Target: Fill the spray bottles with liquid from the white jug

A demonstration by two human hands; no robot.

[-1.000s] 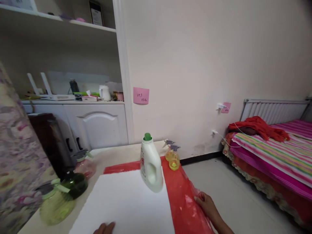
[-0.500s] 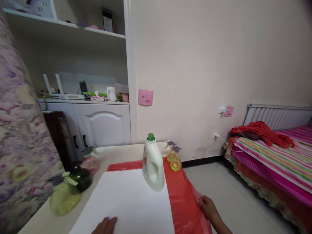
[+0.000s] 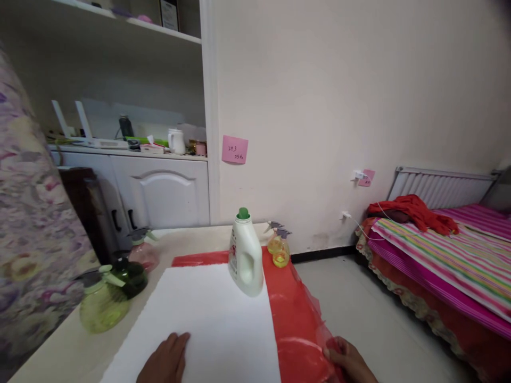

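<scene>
My left hand point(image 3: 164, 360) lies flat, fingers stretched, on the near edge of a white sheet point(image 3: 207, 319) spread over the table. My right hand point(image 3: 348, 360) is closed on the edge of a red plastic sheet point(image 3: 295, 314) that hangs off the table's right side. A white detergent bottle with a green cap point(image 3: 244, 255) stands upright at the far end of the white sheet. Two small yellow spray bottles point(image 3: 278, 248) stand behind it on the red plastic.
At the table's left stand a light green spray bottle point(image 3: 101, 306), a dark green one point(image 3: 131, 276) and a pink one point(image 3: 142, 252). A flowered cloth point(image 3: 27, 223) fills the left edge. White cabinet point(image 3: 159, 191) behind; bed with striped cover point(image 3: 439, 250) at the right.
The view has tilted down and shifted slightly. My left hand has slid further onto the white sheet. My right hand has drawn nearer along the red plastic's edge.
</scene>
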